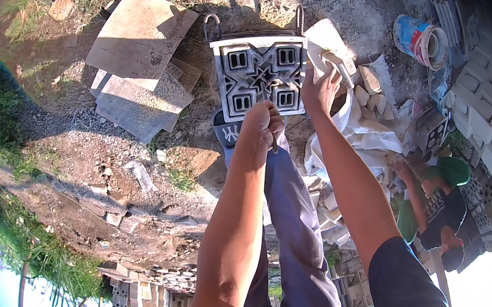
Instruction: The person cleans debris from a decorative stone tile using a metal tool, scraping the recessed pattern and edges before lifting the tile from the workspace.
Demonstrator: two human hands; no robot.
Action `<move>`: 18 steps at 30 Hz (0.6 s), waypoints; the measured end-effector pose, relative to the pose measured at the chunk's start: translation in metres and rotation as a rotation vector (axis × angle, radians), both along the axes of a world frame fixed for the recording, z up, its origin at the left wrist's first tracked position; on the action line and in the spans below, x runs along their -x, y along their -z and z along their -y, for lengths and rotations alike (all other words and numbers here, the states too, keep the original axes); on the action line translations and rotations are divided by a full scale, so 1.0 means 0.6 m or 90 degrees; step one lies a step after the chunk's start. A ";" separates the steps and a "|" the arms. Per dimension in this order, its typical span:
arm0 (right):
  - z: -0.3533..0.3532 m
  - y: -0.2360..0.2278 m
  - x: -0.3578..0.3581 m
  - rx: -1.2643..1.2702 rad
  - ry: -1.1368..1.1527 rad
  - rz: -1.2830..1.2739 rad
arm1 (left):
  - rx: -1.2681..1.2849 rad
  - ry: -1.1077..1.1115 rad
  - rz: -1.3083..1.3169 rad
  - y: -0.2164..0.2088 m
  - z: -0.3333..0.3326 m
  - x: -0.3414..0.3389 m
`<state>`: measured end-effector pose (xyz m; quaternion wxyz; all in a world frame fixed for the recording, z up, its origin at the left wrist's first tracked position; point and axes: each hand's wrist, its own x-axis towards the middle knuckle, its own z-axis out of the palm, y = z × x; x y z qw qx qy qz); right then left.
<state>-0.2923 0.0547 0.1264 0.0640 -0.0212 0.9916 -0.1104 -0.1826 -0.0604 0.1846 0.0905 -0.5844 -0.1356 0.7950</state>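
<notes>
A square metal mould (262,78) with a cut-out star pattern and several slotted square blocks lies in front of me. Two loop handles (213,27) stick up at its far edge. My left hand (264,123) is closed in a fist at the near edge, around a thin rod (274,144) whose end pokes out below; the rest of the rod is hidden. At the mould's right side my right hand (321,89) is closed, its fingers curled on the edge of a flat pale piece (338,67). My slippered foot (227,132) is by the near left corner.
Flat boards (145,104) lie stacked on the ground at left. To the right are a white sack (366,132), broken blocks (370,79) and a blue bucket (419,40). Pale blocks (486,105) are piled at far right. A co-worker (439,203) is at lower right.
</notes>
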 end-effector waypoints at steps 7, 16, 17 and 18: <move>0.061 0.048 -0.068 0.121 -0.186 -0.058 | -0.008 -0.004 0.056 -0.018 0.010 0.004; 0.065 0.071 -0.075 0.051 -0.163 -0.058 | -0.048 -0.143 0.131 -0.037 0.010 0.035; 0.064 0.070 -0.072 0.052 -0.157 -0.052 | -0.050 -0.141 0.124 -0.036 0.010 0.039; 0.063 0.068 -0.071 0.053 -0.151 -0.045 | -0.052 -0.140 0.116 -0.036 0.009 0.043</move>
